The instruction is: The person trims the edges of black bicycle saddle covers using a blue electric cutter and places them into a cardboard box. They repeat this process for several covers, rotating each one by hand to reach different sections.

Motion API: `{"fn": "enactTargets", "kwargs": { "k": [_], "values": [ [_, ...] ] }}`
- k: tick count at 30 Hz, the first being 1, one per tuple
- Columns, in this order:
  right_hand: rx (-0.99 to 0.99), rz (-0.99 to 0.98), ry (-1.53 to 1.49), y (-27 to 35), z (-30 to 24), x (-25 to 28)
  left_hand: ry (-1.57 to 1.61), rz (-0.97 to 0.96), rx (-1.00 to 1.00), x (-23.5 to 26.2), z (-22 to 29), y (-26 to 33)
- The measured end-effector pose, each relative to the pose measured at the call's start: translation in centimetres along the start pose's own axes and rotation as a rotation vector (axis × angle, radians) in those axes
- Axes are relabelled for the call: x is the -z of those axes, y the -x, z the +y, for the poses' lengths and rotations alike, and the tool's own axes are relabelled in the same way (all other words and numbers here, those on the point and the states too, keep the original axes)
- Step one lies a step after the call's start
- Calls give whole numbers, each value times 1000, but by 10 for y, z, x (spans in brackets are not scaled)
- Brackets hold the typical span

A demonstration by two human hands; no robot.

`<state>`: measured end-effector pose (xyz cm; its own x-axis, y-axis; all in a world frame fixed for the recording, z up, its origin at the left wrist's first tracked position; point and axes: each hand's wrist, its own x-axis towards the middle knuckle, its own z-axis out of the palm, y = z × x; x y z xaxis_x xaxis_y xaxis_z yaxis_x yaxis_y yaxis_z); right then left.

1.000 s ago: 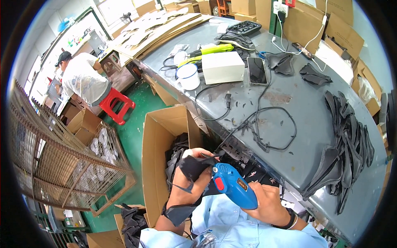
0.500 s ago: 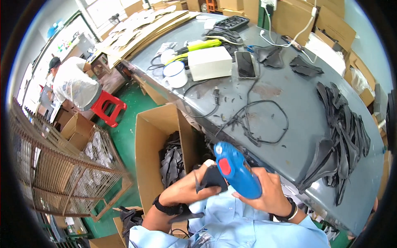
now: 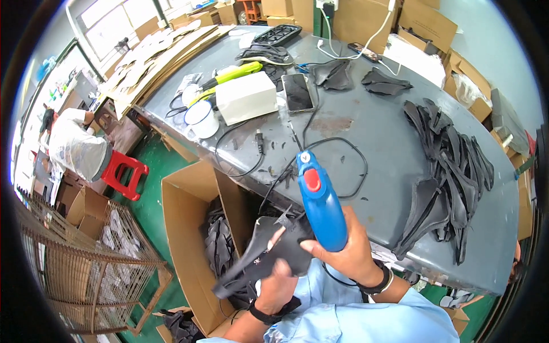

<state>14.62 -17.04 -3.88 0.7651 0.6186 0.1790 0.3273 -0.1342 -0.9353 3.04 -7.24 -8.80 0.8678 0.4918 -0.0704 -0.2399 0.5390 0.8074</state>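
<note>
Right hand (image 3: 349, 251) grips blue tool (image 3: 319, 200) — black piece (image 3: 269, 251) in left hand (image 3: 277, 286).

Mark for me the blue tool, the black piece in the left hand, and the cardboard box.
Blue tool (image 3: 321, 208): head view, middle of its blue body.
Black piece (image 3: 269, 251): head view, its flat middle, above the left hand (image 3: 276, 288).
Cardboard box (image 3: 178, 228): head view, its inner left wall.

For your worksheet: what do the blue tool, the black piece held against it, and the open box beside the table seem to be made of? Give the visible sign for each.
Blue tool: probably moulded plastic, smooth with a slight sheen, red button on top.
Black piece: looks like thin, flexible matte sheet, perhaps rubber or leather-like; it bends in the left hand.
Open box: corrugated cardboard, plain brown with folded flaps.
The right hand grips the tool.
</note>
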Motion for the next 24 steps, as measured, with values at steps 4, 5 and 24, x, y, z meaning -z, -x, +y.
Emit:
{"fn": "enactTargets", "kwargs": {
  "k": [4, 5, 24],
  "values": [
    [-7, -78, 246, 15, 6, -2, 275, 233, -183, 0, 23, -12],
    [8, -87, 234, 20, 11, -2, 260, 267, -256, 1, 27, -12],
    [346, -213, 409, 35, 23, -7, -59, 285, -403, 34, 62, -6]
  ]
}}
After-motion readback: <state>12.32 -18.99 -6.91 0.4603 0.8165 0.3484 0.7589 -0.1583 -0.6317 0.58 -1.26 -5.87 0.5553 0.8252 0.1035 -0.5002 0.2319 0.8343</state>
